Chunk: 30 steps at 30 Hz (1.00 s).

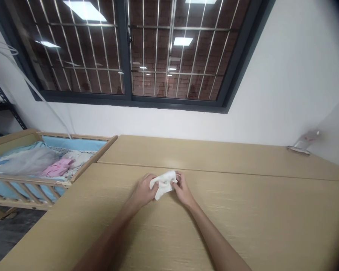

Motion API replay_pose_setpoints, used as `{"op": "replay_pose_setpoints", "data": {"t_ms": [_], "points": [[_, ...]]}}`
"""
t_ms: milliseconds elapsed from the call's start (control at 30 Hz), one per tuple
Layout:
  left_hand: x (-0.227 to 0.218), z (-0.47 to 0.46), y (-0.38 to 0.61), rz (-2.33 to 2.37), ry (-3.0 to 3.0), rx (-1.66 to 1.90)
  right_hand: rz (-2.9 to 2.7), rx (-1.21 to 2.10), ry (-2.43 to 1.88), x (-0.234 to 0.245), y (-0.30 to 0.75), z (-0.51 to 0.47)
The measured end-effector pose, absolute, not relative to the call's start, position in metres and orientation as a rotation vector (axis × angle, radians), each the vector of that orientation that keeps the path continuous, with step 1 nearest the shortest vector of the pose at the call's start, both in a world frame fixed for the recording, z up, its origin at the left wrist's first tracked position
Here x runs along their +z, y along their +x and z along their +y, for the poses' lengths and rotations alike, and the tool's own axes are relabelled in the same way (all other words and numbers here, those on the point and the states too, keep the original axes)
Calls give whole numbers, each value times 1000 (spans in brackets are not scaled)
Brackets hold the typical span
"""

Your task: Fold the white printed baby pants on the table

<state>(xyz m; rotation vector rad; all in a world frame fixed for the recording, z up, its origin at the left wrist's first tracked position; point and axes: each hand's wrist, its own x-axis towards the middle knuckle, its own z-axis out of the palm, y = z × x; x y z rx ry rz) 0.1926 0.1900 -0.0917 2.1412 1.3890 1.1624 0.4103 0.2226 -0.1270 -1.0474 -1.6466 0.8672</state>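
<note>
Between my hands is a small white cloth (166,182), soft and creased, with a faint dark mark near its middle. My left hand (146,189) pinches its left end, thumb in front and fingers behind. The right end is gripped by my right hand (183,188), its thumb also on the near side. One corner of the cloth hangs down near my left thumb. Both hands are just over the wooden tabletop (237,218); whether they touch it I cannot tell. Parts of the fingers are hidden behind the cloth.
To the left stands a wooden crib (90,160) with blue padding, holding a pink cloth (58,166) and other bedding. A small clear object on a flat base (298,149) sits at the table's far right. Behind the table are a white wall and a barred window (127,56).
</note>
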Motion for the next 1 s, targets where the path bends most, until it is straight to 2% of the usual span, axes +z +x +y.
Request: {"op": "replay_pose_setpoints", "data": {"t_ms": [167,333,767,1000], "points": [[-97,190,192,1301,1670,965,-1342,1012,-1047,-125,404,229],[-105,188,192,1484,1847,642,-1181,1009,-1094,-131,395,241],[-99,181,202,1812,2113,363,-1506,806,-1119,-151,386,266],[-76,161,213,1899,2295,362,-1747,632,-1221,-121,396,263]]}}
